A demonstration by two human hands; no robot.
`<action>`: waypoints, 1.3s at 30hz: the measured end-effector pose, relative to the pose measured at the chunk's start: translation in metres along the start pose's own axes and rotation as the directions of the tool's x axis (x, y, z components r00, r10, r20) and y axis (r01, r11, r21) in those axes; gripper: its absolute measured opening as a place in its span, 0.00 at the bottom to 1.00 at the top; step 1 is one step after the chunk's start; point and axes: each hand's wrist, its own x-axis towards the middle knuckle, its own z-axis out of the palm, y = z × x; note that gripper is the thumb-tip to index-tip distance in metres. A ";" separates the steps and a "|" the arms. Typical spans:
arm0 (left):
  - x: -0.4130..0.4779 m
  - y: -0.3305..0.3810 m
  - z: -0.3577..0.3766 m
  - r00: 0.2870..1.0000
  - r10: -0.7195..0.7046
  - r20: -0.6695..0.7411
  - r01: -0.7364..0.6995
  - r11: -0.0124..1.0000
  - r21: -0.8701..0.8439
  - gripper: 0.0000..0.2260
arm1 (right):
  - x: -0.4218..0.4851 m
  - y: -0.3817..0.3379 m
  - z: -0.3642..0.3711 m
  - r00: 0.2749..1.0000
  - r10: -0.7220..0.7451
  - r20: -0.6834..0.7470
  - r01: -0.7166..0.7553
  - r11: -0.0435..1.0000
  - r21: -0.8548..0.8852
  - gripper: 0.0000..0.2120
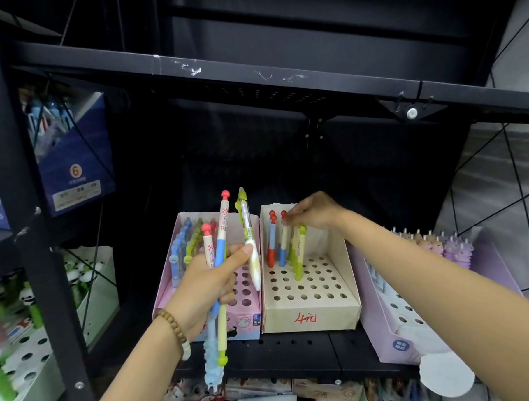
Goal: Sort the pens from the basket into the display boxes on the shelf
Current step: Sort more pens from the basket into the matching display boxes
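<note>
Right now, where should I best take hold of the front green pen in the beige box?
Pinch the front green pen by its upper barrel, coming from above and the right. It stands nearly upright with its tip in a hole of the beige box; other pens crowd its left.

1. Beige display box (pixel 311 318): red handwriting on the front, dark round holes in rows.
2. Standing pens (pixel 271 251): red, blue, green and cream barrels, red knob tops.
3. Held pens (pixel 220 250): red knobs, red-and-white check bands, blue, cream, lime.
4. Pink display box (pixel 165 285); lilac display box (pixel 381 328).
5. Black shelf (pixel 236 72), white scuffs.
</note>
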 end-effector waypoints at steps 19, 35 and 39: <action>-0.014 -0.003 0.009 0.982 0.120 -0.147 -0.115 0.992 0.048 0.14 | -0.072 -0.050 0.020 0.979 -0.189 0.079 0.094 0.756 0.647 0.15; -0.060 -0.010 -0.083 0.938 0.058 -0.342 -0.065 0.998 -0.010 0.13 | -0.076 -0.093 0.102 0.870 -0.477 -0.122 0.479 0.764 0.431 0.14; -0.060 -0.007 -0.084 0.942 0.050 -0.331 -0.069 0.997 -0.047 0.12 | -0.074 -0.084 0.118 0.871 -0.482 -0.094 0.485 0.814 0.320 0.13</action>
